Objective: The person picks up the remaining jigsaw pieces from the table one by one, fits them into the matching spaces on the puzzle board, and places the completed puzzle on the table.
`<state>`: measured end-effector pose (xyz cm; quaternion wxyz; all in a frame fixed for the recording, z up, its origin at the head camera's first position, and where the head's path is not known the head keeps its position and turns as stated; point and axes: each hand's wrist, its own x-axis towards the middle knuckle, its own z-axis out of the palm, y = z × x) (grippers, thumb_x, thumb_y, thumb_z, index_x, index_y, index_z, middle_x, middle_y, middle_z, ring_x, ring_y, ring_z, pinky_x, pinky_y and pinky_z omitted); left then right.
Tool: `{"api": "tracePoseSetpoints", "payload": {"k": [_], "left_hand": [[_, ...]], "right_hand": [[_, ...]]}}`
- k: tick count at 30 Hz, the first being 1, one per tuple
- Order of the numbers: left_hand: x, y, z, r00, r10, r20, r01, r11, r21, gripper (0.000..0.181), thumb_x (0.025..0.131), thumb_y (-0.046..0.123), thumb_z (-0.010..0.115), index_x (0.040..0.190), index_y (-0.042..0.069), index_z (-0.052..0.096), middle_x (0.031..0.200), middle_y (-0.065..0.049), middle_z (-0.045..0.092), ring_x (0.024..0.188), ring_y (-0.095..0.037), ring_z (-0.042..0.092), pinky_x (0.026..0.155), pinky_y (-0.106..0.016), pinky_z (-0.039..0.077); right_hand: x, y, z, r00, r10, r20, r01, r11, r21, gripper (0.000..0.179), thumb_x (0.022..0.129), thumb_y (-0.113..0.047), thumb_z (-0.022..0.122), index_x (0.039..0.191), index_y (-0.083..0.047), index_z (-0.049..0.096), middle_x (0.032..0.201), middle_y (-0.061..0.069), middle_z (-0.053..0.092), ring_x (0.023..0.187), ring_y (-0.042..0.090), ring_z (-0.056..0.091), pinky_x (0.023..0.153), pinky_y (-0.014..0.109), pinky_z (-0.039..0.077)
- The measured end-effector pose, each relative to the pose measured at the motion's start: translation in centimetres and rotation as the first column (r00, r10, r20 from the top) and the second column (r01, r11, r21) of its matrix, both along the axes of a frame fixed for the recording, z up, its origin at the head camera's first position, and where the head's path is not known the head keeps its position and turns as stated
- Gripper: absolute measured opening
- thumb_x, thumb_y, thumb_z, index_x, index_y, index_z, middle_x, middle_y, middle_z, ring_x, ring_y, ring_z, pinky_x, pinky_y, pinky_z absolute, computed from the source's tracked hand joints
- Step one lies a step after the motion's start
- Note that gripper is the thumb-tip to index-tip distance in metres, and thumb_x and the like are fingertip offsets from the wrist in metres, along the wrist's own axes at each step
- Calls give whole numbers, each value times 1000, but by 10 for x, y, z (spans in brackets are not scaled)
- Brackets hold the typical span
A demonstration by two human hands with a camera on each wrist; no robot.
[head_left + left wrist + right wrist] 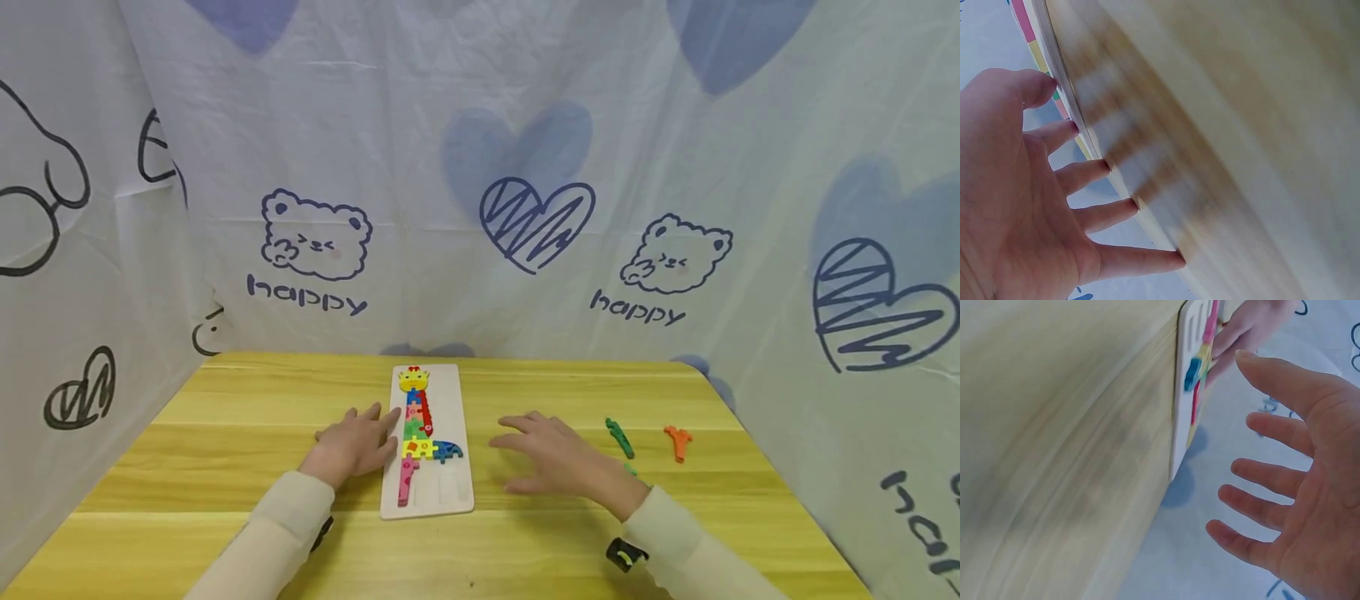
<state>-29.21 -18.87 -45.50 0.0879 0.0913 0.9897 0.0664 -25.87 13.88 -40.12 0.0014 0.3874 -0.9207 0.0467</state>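
A white puzzle board (447,400) lies on the table, bearing a giraffe made of coloured pieces, with a yellow head (413,380) at the far end. A pink leg piece (406,483) sits at the near left, beside bare leg recesses. My left hand (358,443) is at the board's left edge, fingers spread and fingertips down at the table. In the left wrist view the thumb (1040,89) overlaps the board's edge. My right hand (551,457) hovers to the right of the board, its fingers spread and holding nothing.
Right of my right hand lie a green puzzle piece (619,438) and an orange one (678,442). Another green piece (631,469) is partly hidden by the right wrist. Printed white curtains (420,250) stand around the wooden table (247,408).
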Motion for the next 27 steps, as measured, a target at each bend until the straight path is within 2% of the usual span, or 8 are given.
{"api": "tracePoseSetpoints", "payload": {"k": [5,10,15,19,27], "left_hand": [[-1,0,-1,1000,-2,-3,2,1000,-9,60,105,42,43,161,21,38,166,-19,36,147,-59,34,92,-90,38],[0,1,0,1000,-4,-8,4,1000,-13,59,105,42,43,161,21,38,166,-19,36,146,-60,34,92,-89,38],[1,2,1,1000,-3,-4,3,1000,-6,59,105,42,44,160,21,39,166,-20,36,146,-60,34,92,-90,38],[2,4,1,1000,1,0,-1,1000,-2,60,105,42,44,160,21,39,166,-20,36,146,-59,34,92,-90,37],[2,3,3,1000,8,5,-8,1000,-2,60,106,43,44,161,21,38,167,-20,35,147,-60,33,93,-90,36]], "right_hand": [[8,36,-2,1000,-25,-11,25,999,-29,62,88,-41,80,142,-16,63,156,17,52,135,42,54,100,66,52],[12,69,-5,998,-35,-53,33,999,-31,60,87,-39,82,139,-14,65,150,20,57,130,43,58,98,66,53],[12,97,-13,997,-80,-12,79,996,-36,61,86,-40,82,138,-13,65,147,21,59,131,47,57,101,70,49],[14,116,-19,993,-113,20,113,993,-32,63,84,-43,83,136,-13,66,144,22,60,129,50,57,97,72,49],[13,139,-29,991,-136,-15,136,990,-29,59,80,-47,85,126,-12,72,133,21,67,116,45,63,85,62,58]]}}
